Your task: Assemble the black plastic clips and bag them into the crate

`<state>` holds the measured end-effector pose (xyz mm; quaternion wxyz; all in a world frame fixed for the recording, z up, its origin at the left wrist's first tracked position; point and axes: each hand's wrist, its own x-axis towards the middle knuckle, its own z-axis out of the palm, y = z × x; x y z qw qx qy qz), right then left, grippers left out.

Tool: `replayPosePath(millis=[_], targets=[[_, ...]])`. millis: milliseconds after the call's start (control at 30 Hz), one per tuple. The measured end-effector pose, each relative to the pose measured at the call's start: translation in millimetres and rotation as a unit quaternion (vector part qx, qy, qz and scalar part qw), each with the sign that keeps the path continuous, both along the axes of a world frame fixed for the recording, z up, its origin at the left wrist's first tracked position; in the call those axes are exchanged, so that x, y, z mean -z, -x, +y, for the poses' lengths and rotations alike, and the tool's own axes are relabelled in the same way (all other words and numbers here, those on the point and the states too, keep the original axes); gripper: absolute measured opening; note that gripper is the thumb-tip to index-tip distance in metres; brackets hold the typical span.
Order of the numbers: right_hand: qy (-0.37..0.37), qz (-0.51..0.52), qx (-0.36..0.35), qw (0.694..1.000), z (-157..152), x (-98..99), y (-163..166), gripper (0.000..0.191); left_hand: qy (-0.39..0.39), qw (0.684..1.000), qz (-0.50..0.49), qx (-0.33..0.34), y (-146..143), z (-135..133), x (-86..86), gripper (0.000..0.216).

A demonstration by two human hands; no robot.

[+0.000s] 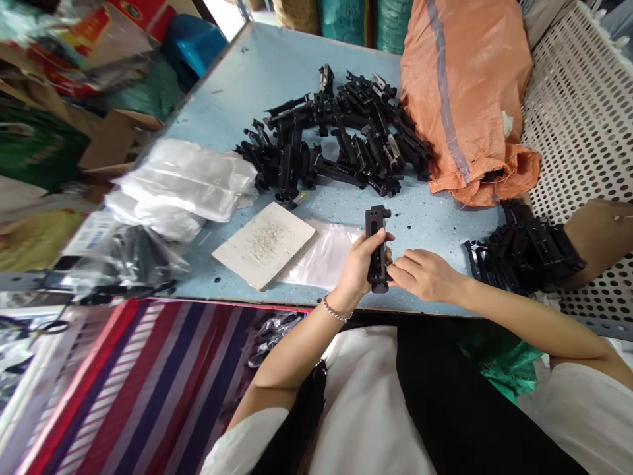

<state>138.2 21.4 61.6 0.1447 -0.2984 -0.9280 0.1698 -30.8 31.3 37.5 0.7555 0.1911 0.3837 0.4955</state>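
Observation:
My left hand [360,262] is wrapped round a long black plastic part [376,221] with a slot along its middle. It holds the part upright over the table's front edge. My right hand [426,274] is closed in a pinch against the part's lower right side; what lies between its fingertips is hidden. Just left of my hands lie a flat white plastic bag [329,254] and a pale square board [264,245] with specks on it. Beyond them is a big heap of similar black parts [341,142].
Clear plastic bags [185,178] are stacked on the table's left. An orange woven sack [465,99] stands at the back right, before a perforated white panel [583,99]. More black parts [529,254] are piled at the right. A striped cloth [163,389] hangs below the front edge.

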Motion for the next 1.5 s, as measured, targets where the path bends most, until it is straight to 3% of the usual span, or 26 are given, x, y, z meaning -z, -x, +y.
replayPosePath(millis=[67, 100, 233, 267, 333, 400, 500, 600, 667, 733, 800, 867, 933, 1033, 1067, 1133, 1200, 1300, 1400, 1500], targets=[[-0.014, -0.005, -0.005, 1.0, -2.6, 1.7, -0.3, 0.035, 0.008, 1.0, 0.002, 0.009, -2.8, 0.3, 3.0, 0.05], [0.02, -0.002, 0.016, 1.0, -4.6, 3.9, -0.6, 0.037, 0.01, 1.0, 0.008, 0.005, -4.9, 0.2, 6.6, 0.05], [0.247, -0.037, 0.108, 0.962, 7.7, 16.3, -6.3, 0.04, 0.009, 0.996, 0.064, -0.06, -20.9, 0.7, 40.3, 0.049], [0.252, -0.05, 0.13, 0.958, 20.6, 19.6, -8.2, 0.039, 0.005, 0.994, 0.087, -0.069, -27.7, 0.7, 51.9, 0.043], [0.172, -0.042, 0.2, 0.964, 60.2, 26.2, -10.3, 0.037, -0.038, 0.984, 0.169, -0.045, -45.2, -0.8, 74.0, 0.028], [0.066, 0.006, 0.289, 0.955, 112.7, 33.0, -7.9, 0.034, -0.124, 0.949, 0.29, 0.011, -65.3, -5.7, 90.8, 0.02], [-0.005, 0.038, 0.408, 0.912, 193.0, 42.1, 3.3, 0.042, -0.251, 0.862, 0.437, 0.052, -90.4, -17.5, 105.6, 0.026], [0.037, 0.027, 0.471, 0.881, 250.3, 46.5, 13.6, 0.055, -0.316, 0.78, 0.535, 0.077, -96.6, -25.0, 116.0, 0.046], [0.091, 0.026, 0.488, 0.868, 269.2, 46.7, 14.2, 0.049, -0.332, 0.749, 0.567, 0.086, -87.6, -21.1, 121.8, 0.049], [0.111, 0.037, 0.492, 0.863, 269.5, 47.1, 9.6, 0.041, -0.331, 0.77, 0.541, 0.074, -70.6, -7.1, 122.9, 0.047], [0.094, 0.054, 0.488, 0.866, 248.1, 50.7, 3.1, 0.042, -0.293, 0.841, 0.454, 0.043, -51.4, 16.3, 115.7, 0.044], [0.054, 0.08, 0.464, 0.881, 205.1, 57.9, -2.1, 0.045, -0.216, 0.927, 0.308, -0.008, -35.5, 44.3, 99.9, 0.047], [-0.041, 0.138, 0.366, 0.919, 148.9, 65.2, -5.1, 0.048, -0.143, 0.975, 0.154, -0.065, -25.5, 68.7, 79.2, 0.054], [-0.087, 0.148, 0.174, 0.97, 76.9, 65.8, -9.7, 0.046, -0.094, 0.99, 0.048, -0.091, -19.6, 81.8, 51.0, 0.055], [-0.094, 0.156, 0.153, 0.971, 64.0, 62.4, -12.0, 0.044, -0.087, 0.992, 0.044, -0.078, -19.0, 78.4, 44.1, 0.054], [-0.12, 0.173, 0.158, 0.965, 58.7, 52.5, -17.3, 0.042, -0.078, 0.995, 0.044, -0.033, -18.6, 62.8, 34.9, 0.054], [-0.157, 0.167, 0.178, 0.957, 73.5, 42.7, -22.0, 0.039, -0.084, 0.996, 0.034, 0.009, -18.9, 42.2, 30.7, 0.056], [-0.175, 0.109, 0.154, 0.966, 102.5, 35.8, -21.2, 0.036, -0.081, 0.996, 0.03, 0.038, -20.2, 18.6, 29.4, 0.06], [-0.11, 0.104, 0.173, 0.973, 110.0, 35.7, -10.2, 0.038, -0.066, 0.996, 0.059, 0.025, -21.3, 12.8, 30.6, 0.06], [0.01, 0.133, 0.217, 0.967, 91.0, 36.6, -1.0, 0.043, -0.052, 0.995, 0.08, -0.028, -20.2, 18.0, 32.3, 0.057]])
